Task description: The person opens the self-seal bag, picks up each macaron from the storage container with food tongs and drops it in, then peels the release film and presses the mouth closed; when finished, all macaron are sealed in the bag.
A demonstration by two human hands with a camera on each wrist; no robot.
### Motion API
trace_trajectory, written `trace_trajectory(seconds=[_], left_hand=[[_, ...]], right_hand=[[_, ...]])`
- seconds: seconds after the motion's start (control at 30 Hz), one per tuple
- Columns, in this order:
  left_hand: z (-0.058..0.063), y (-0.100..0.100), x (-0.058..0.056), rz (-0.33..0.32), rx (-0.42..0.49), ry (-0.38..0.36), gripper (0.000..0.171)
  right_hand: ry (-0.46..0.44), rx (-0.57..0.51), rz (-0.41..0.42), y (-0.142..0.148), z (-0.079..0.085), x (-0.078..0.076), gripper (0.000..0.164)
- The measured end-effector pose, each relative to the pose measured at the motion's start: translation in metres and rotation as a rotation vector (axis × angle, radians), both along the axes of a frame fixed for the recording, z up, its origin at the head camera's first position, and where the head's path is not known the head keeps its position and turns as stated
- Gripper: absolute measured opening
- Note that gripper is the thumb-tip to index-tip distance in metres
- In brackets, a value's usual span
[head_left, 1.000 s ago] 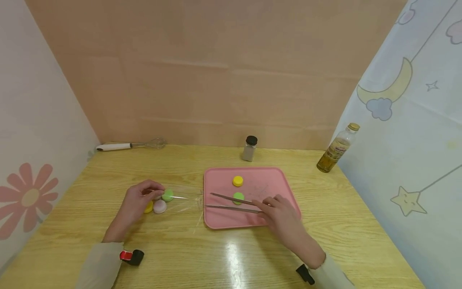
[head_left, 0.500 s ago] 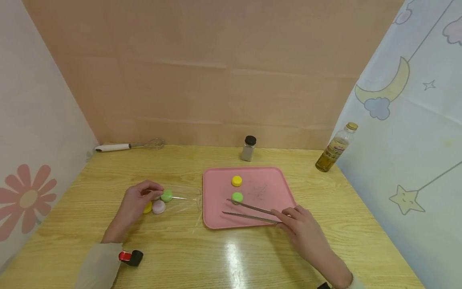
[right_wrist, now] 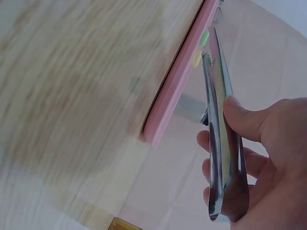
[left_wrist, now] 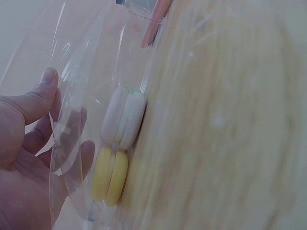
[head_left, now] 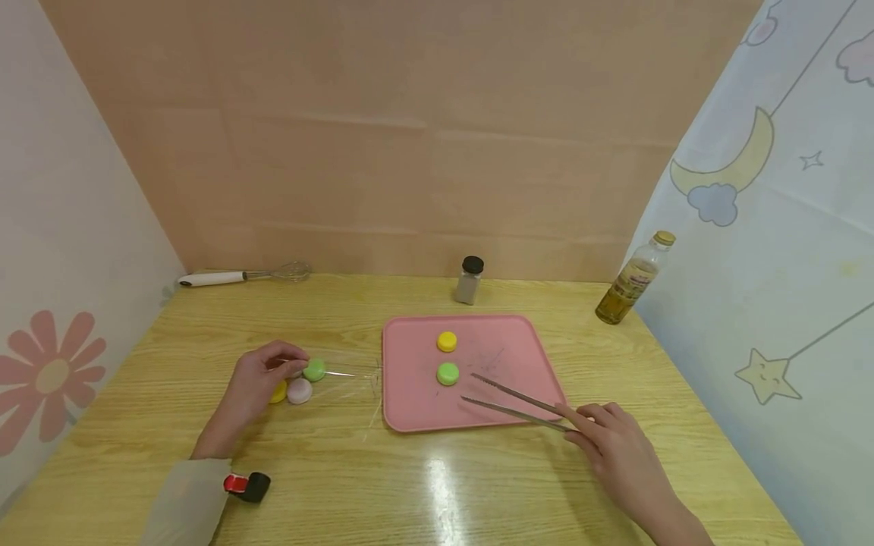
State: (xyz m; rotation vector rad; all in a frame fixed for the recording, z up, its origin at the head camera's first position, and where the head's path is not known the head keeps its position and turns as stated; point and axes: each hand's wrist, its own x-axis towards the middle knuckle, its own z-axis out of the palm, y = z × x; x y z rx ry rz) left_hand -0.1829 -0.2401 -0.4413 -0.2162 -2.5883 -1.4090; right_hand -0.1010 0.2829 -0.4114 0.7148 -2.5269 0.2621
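At the left, my left hand [head_left: 262,387] pinches the edge of a clear plastic bag [left_wrist: 72,120] between thumb and fingers. Inside lie a pale pink macaron [head_left: 299,391], a green macaron [head_left: 314,370] and a yellow macaron [left_wrist: 109,175], partly covered by the hand in the head view. A pink tray [head_left: 410,356] holds another yellow macaron [head_left: 447,341] and, in front of it, another green macaron [head_left: 448,374]. My right hand [head_left: 621,447] grips metal tongs [head_left: 514,393], their tips apart over the tray with nothing between them, right of the green macaron.
Behind the tray stands a small black-capped jar [head_left: 469,280]. A bottle of amber liquid [head_left: 630,285] is at the back right, near the patterned wall. A whisk with a white handle [head_left: 213,279] lies along the back left.
The right hand has drawn the tongs rightward and nearer, from the tray's left edge past the green macaron, which stays on the tray. The left hand keeps its place at the bag.
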Motion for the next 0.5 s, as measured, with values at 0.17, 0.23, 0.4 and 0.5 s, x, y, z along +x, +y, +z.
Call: trace_trajectory(seconds=[0.17, 0.23, 0.4, 0.5], left_hand=[[0.000, 0.000, 0.000, 0.001, 0.006, -0.010, 0.012], [0.000, -0.001, 0.000, -0.001, 0.013, -0.012, 0.012], [0.000, -0.001, 0.001, -0.008, 0.029, -0.012, 0.013], [0.000, 0.000, 0.001, -0.005, 0.027, -0.014, 0.014]], right_hand=[[-0.005, 0.006, -0.009, 0.004, -0.004, -0.003, 0.050], [-0.009, 0.011, -0.012, 0.004, -0.006, -0.005, 0.050], [-0.021, 0.000, 0.007, 0.002, -0.009, -0.010, 0.048], [-0.030, -0.010, 0.020, 0.000, -0.011, -0.013, 0.047]])
